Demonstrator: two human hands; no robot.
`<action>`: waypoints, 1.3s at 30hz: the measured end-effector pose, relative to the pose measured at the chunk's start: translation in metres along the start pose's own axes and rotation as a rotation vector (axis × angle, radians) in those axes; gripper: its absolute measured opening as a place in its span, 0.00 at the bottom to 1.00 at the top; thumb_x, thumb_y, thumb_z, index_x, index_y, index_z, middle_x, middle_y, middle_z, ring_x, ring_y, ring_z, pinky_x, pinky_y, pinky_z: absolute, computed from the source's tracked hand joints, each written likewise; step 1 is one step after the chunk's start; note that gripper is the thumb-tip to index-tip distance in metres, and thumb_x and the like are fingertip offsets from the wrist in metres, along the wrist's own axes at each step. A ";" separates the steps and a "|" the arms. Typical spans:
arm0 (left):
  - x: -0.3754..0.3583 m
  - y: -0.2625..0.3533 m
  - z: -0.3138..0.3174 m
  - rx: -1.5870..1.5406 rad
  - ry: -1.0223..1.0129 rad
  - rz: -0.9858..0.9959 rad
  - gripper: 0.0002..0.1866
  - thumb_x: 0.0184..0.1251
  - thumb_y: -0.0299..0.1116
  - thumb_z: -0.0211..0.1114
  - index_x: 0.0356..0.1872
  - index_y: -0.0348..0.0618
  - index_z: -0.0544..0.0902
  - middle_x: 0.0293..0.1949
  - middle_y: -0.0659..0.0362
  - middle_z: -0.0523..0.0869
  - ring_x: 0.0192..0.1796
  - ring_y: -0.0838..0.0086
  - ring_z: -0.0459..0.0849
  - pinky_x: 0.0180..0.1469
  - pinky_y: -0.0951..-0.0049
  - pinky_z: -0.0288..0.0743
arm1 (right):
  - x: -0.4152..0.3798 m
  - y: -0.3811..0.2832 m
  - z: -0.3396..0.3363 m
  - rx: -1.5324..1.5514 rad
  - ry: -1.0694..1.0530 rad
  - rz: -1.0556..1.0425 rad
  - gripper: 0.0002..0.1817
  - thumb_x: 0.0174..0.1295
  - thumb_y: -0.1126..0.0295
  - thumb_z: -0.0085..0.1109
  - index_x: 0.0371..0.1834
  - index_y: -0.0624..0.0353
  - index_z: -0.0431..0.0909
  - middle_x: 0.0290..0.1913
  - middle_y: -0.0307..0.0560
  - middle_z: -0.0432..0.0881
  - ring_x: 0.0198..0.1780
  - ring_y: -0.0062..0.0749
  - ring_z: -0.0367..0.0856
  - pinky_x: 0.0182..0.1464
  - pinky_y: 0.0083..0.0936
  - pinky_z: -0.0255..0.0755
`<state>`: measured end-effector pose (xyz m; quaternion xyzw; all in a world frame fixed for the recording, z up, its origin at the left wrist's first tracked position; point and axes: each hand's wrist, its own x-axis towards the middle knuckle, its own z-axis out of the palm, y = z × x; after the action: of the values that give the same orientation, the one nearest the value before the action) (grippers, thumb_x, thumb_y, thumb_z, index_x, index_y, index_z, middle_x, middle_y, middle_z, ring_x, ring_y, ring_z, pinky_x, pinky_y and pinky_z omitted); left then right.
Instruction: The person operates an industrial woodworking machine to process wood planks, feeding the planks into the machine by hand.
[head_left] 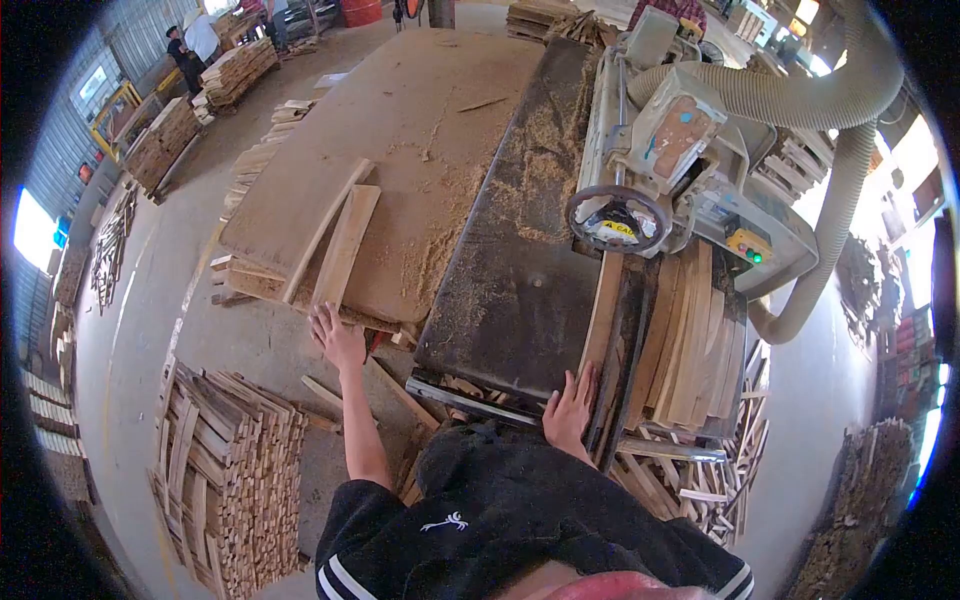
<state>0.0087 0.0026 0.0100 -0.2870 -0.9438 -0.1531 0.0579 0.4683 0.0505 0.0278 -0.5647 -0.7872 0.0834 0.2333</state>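
Observation:
My left hand [338, 340] is at the near end of a short wooden board [348, 245], its fingers spread and touching the wood. A narrower wooden strip [328, 230] lies beside that board on the dusty tabletop. My right hand [570, 408] lies with outstretched fingers at the near end of a long wooden board [603, 310], along the edge of the dark machine bed [500, 320]. The far end of this board runs under the woodworking machine [670, 140], near its handwheel [619, 220], and is hidden there.
Several boards [690, 340] lie right of the machine's rail. A large wooden tabletop [440, 130] with sawdust stands left. Stacked wood strips [240, 470] sit on the floor at lower left. A thick dust hose [840, 200] hangs at right. People [200, 40] stand far back left.

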 end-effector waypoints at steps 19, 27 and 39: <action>-0.003 -0.002 0.009 -0.042 0.046 0.005 0.48 0.61 0.41 0.76 0.82 0.49 0.61 0.84 0.49 0.57 0.85 0.52 0.51 0.85 0.51 0.41 | -0.001 0.000 -0.001 -0.047 -0.076 0.044 0.25 0.75 0.69 0.51 0.73 0.68 0.69 0.85 0.65 0.45 0.83 0.67 0.52 0.78 0.54 0.59; -0.002 0.001 0.007 -0.024 0.023 -0.018 0.49 0.61 0.42 0.76 0.83 0.51 0.60 0.84 0.49 0.56 0.85 0.53 0.50 0.85 0.51 0.42 | 0.000 0.000 0.000 -0.010 -0.090 0.086 0.25 0.74 0.69 0.51 0.71 0.70 0.70 0.85 0.66 0.47 0.82 0.67 0.53 0.78 0.55 0.58; -0.003 0.000 0.008 -0.010 0.017 -0.026 0.51 0.60 0.43 0.76 0.84 0.54 0.58 0.85 0.51 0.54 0.86 0.52 0.49 0.85 0.49 0.41 | -0.002 -0.001 -0.003 0.042 -0.057 0.054 0.26 0.73 0.70 0.52 0.72 0.70 0.67 0.84 0.66 0.47 0.82 0.67 0.51 0.78 0.54 0.58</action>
<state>0.0114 0.0038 0.0019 -0.2739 -0.9461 -0.1611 0.0624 0.4693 0.0483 0.0299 -0.5780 -0.7761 0.1223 0.2204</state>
